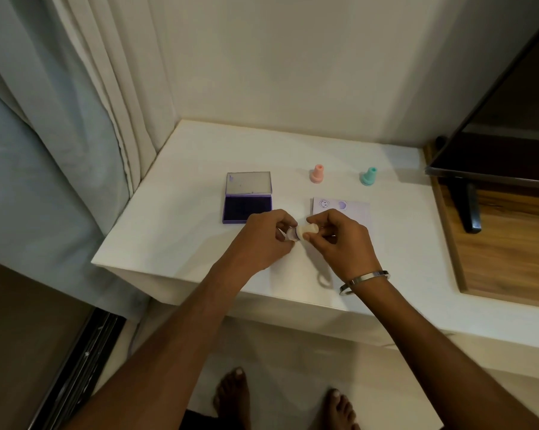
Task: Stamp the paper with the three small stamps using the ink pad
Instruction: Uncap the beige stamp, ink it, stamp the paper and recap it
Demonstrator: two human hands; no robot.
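Head view: cream stamp [305, 231] held sideways above table [175, 212], long axis left-right, right hand [339, 240] pinching handle, left hand [266, 238] pinching cap end. Ink pad [247, 208] open, just far-left of left hand; paper [355, 209] far-right, two prints visible.

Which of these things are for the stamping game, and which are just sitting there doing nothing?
For the stamping:
- open purple ink pad
- pale lilac paper with two prints
- pink plastic stamp
- teal plastic stamp
- cream stamp, held between left hand and right hand

Just sitting there:
- dark flat screen on its stand
- pale curtain
- silver bangle on the right wrist
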